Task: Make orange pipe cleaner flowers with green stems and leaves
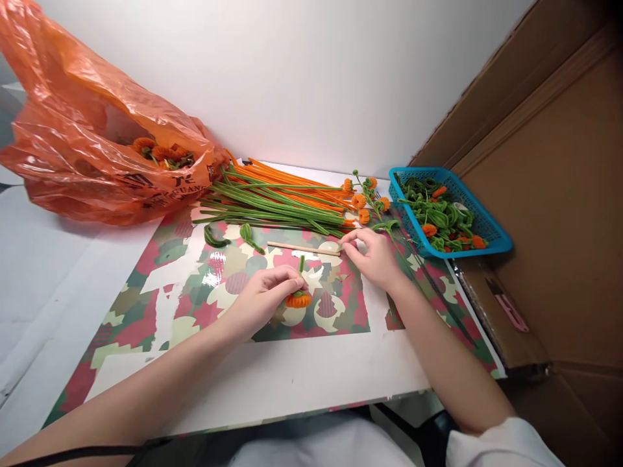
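My left hand (pixel 275 288) pinches a small orange pumpkin (pixel 298 300) made of fuzzy pipe cleaner, its short green stem pointing away from me. At the right end of a thin wooden stick (pixel 296 247) is my right hand (pixel 372 256), thumb and forefinger closed together. Whether those fingertips grip the stick or something small beside it, I cannot tell. Left of the stick lie a curled green pipe-cleaner piece (pixel 214 237) and a looped green leaf (pixel 250 238). Behind my hands spreads a bundle of green pipe cleaners (pixel 272 201) next to orange pipe cleaners (pixel 292 178).
An orange plastic bag (pixel 92 162) with several orange pieces stands at the left. Far right, a blue basket (pixel 422 241) holds green and orange pieces. A vine with small pumpkins (pixel 363 201) lies before it. Pink-handled cutters (pixel 509 308) rest on cardboard by the box wall (pixel 559 181).
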Motion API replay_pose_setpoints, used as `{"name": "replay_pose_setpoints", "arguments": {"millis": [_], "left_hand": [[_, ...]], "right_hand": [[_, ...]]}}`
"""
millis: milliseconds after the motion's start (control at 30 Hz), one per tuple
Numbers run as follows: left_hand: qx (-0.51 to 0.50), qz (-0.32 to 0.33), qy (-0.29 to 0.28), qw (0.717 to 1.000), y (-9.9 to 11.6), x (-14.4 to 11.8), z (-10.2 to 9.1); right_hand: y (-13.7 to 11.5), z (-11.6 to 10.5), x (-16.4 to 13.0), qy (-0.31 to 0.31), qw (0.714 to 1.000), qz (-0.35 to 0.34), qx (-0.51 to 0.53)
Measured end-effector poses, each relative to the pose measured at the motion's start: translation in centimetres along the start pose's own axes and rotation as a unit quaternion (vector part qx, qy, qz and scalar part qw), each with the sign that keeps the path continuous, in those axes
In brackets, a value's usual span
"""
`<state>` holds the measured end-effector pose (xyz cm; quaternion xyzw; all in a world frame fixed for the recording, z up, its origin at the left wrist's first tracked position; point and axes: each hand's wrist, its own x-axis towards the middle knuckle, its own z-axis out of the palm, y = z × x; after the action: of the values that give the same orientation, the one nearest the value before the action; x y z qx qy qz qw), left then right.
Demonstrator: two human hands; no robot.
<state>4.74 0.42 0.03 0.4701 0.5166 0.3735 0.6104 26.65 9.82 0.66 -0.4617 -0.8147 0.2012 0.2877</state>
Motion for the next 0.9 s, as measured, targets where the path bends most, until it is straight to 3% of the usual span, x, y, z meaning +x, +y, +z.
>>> {"name": "replay_pose_setpoints", "arguments": {"millis": [67,233,400,467,567,633,733,833,900], "left_hand": [[-0.004,0.005,0.005,1.000,0.0,0.0,0.0],[0.001,0.019,0.011,1.000,0.3,-0.1,0.3],[0.010,0.026,0.010,1.000,0.1,0.0,0.4],[0.011,0.030,0.013,0.999,0.1,0.0,0.4],[0.019,0.033,0.024,0.999,0.1,0.0,0.5],[0.025,0.032,0.028,0.999,0.2,0.0,0.6],[0.028,0.023,0.032,0.999,0.4,-0.1,0.7],[0.034,0.011,0.031,0.999,0.6,-0.2,0.8],[0.042,0.016,0.030,0.999,0.8,-0.2,0.8]], "right_hand": [[-0.3,-0.3,-0.3,-0.015,1.000,0.004,-0.006],[0.7,-0.1,-0.1,-0.060,0.983,-0.045,-0.165],[1.4,0.6,0.5,-0.048,0.980,-0.063,-0.181],[0.9,0.5,0.4,-0.027,0.989,-0.049,-0.136],[-0.5,0.2,-0.3,-0.014,0.998,0.022,0.050],[-1.7,0.2,-0.8,-0.049,0.976,0.067,0.201],[-3.3,0.4,-1.5,-0.122,0.930,0.100,0.332],[-4.2,0.8,-2.1,-0.177,0.898,0.118,0.385],[-4.6,1.1,-2.5,-0.184,0.906,0.107,0.367]]}}
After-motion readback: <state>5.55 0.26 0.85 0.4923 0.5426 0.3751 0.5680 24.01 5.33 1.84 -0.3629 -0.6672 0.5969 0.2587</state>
